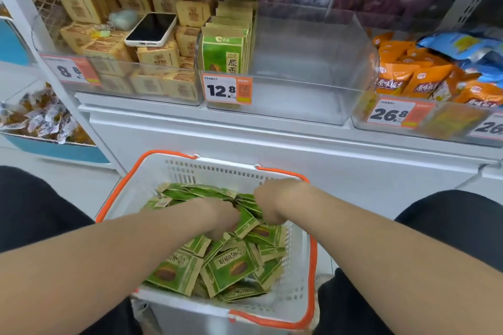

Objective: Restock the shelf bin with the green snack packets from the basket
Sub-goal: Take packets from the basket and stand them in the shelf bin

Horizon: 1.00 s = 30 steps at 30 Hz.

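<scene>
While both arms slant into the basket (217, 171), each grip, left hand (219, 213) and right hand (272, 202), curls round green packets (231, 266).

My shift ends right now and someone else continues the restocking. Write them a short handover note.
Left hand and right hand: both down in the white plastic basket with orange handles, each grip curled on green paper snack packets.
Clear plastic shelf bin, tagged 12.8: one upright row of packets stands at its left end; the rest is bare.
Done: that row. Left: the basket's heap goes up into the bin.
</scene>
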Tool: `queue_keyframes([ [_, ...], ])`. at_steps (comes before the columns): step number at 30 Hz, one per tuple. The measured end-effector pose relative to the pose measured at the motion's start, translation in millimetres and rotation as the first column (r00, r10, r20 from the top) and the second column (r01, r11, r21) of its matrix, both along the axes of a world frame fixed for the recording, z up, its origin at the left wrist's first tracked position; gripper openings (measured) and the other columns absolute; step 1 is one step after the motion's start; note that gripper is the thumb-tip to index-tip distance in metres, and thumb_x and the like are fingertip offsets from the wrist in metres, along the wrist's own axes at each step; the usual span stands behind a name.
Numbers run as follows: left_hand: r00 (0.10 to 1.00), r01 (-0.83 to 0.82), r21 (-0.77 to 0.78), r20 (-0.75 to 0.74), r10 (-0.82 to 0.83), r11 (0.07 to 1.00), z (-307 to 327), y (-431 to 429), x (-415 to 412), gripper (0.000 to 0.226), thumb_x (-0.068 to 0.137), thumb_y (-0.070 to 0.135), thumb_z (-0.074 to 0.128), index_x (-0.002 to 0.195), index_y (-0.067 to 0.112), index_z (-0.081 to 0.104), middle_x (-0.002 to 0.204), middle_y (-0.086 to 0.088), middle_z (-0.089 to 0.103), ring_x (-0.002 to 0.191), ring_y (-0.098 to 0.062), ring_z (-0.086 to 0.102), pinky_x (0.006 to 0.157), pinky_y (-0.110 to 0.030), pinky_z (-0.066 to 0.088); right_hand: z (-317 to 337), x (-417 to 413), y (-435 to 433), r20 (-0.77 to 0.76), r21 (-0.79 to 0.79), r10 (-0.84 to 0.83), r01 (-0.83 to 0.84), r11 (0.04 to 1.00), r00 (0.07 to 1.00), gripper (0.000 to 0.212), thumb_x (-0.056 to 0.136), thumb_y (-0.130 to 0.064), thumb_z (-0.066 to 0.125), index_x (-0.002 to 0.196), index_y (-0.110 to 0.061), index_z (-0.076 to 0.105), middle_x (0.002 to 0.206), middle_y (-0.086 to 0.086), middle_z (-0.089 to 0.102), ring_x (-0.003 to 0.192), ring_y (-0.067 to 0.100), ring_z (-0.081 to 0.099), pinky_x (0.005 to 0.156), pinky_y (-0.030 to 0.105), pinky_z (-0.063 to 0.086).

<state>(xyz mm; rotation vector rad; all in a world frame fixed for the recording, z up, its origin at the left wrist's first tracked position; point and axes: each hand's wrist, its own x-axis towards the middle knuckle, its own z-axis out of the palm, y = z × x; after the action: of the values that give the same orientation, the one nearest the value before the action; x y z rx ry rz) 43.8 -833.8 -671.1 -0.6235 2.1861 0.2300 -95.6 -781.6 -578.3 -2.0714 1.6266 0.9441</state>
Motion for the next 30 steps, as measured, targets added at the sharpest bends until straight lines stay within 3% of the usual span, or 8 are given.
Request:
queue_keyframes([
  [4, 0.989, 0.123, -0.014, 0.083, -0.122, 0.992, -23, 19, 3, 0.085, 0.096, -0.005, 0.061, 0.165, 0.031, 0.028, 0.168, -0.013, 0.028, 0.14, -0.04, 0.05, 0.092, -0.044, 0.053, -24, 7, 0, -0.057, 0.028, 0.053, -0.051, 0.998, 0.997, 0.01, 0.095, -0.009, 0.062, 0.088, -0.014, 0.057, 0.094, 0.002, 0.061, 0.07, 0.017, 0.057, 0.075, 0.038, 0.057],
  [9, 0.922, 0.379, -0.14, 0.139, -0.361, 0.915, -45, 32, 0, 0.085, 0.102, 0.017, 0.066, 0.168, 0.031, 0.015, 0.175, -0.016, -0.006, 0.154, -0.044, 0.024, 0.113, -0.058, 0.041, -28, 6, -6, -0.082, 0.062, 0.054, -0.049, 0.997, 0.995, 0.021, 0.095, -0.008, 0.063, 0.078, -0.015, 0.052, 0.086, 0.002, 0.057, 0.068, 0.017, 0.054, 0.082, 0.039, 0.057],
  [14, 0.922, 0.385, -0.187, 0.032, -0.386, 0.904, -51, 26, -4, 0.064, 0.104, 0.014, 0.061, 0.162, 0.011, 0.034, 0.169, -0.021, 0.024, 0.14, -0.04, 0.047, 0.103, -0.055, 0.05, -22, -1, -20, -0.066, 0.072, 0.04, -0.036, 0.997, 0.997, 0.019, 0.097, -0.007, 0.053, 0.08, -0.014, 0.052, 0.084, 0.003, 0.056, 0.071, 0.019, 0.054, 0.079, 0.036, 0.055],
  [17, 0.952, 0.267, -0.212, -0.094, -0.292, 0.94, -41, 15, -10, 0.03, 0.101, 0.007, 0.063, 0.131, 0.008, 0.064, 0.131, -0.014, 0.064, 0.111, -0.033, 0.066, 0.086, -0.048, 0.06, -19, -5, -27, -0.053, 0.099, 0.024, -0.019, 0.995, 0.998, 0.01, 0.097, -0.007, 0.051, 0.091, -0.012, 0.058, 0.086, 0.004, 0.058, 0.069, 0.019, 0.055, 0.072, 0.035, 0.052],
  [20, 0.978, 0.079, -0.221, -0.174, -0.119, 0.972, -24, 4, -17, 0.022, 0.095, -0.005, 0.063, 0.112, 0.009, 0.067, 0.111, -0.009, 0.071, 0.097, -0.03, 0.07, 0.073, -0.039, 0.056, -16, -10, -31, -0.044, 0.105, -0.003, 0.008, 0.994, 0.999, 0.01, 0.098, -0.011, 0.052, 0.103, -0.011, 0.061, 0.086, 0.003, 0.058, 0.074, 0.021, 0.058, 0.078, 0.037, 0.056],
  [23, 0.957, -0.152, -0.221, -0.275, 0.088, 0.963, -14, -1, -18, 0.028, 0.093, -0.008, 0.058, 0.108, 0.011, 0.071, 0.099, -0.009, 0.068, 0.085, -0.029, 0.063, 0.069, -0.036, 0.049, -15, -13, -33, -0.05, 0.108, -0.038, 0.044, 0.993, 0.998, 0.011, 0.098, -0.012, 0.052, 0.087, -0.014, 0.055, 0.085, 0.003, 0.057, 0.082, 0.025, 0.059, 0.084, 0.04, 0.057],
  [26, 0.814, -0.427, -0.127, -0.486, 0.319, 0.895, -13, -8, -11, 0.03, 0.087, 0.002, 0.058, 0.097, 0.024, 0.076, 0.093, 0.001, 0.07, 0.085, -0.024, 0.066, 0.067, -0.033, 0.05, -13, -14, -35, -0.052, 0.087, -0.056, 0.06, 0.994, 0.997, 0.013, 0.099, -0.011, 0.052, 0.086, -0.014, 0.054, 0.081, 0.001, 0.052, 0.075, 0.021, 0.054, 0.078, 0.037, 0.052],
  [30, 0.379, -0.658, 0.283, -0.675, 0.632, 0.698, 11, -22, -10, 0.034, 0.088, 0.004, 0.054, 0.083, 0.024, 0.081, 0.064, 0.012, 0.068, 0.056, -0.008, 0.059, 0.057, -0.021, 0.045, -9, -16, -36, -0.023, -0.019, -0.064, 0.063, 0.998, 0.998, 0.017, 0.099, -0.005, 0.051, 0.086, -0.013, 0.047, 0.078, -0.002, 0.036, 0.062, 0.01, 0.039, 0.074, 0.035, 0.048],
])
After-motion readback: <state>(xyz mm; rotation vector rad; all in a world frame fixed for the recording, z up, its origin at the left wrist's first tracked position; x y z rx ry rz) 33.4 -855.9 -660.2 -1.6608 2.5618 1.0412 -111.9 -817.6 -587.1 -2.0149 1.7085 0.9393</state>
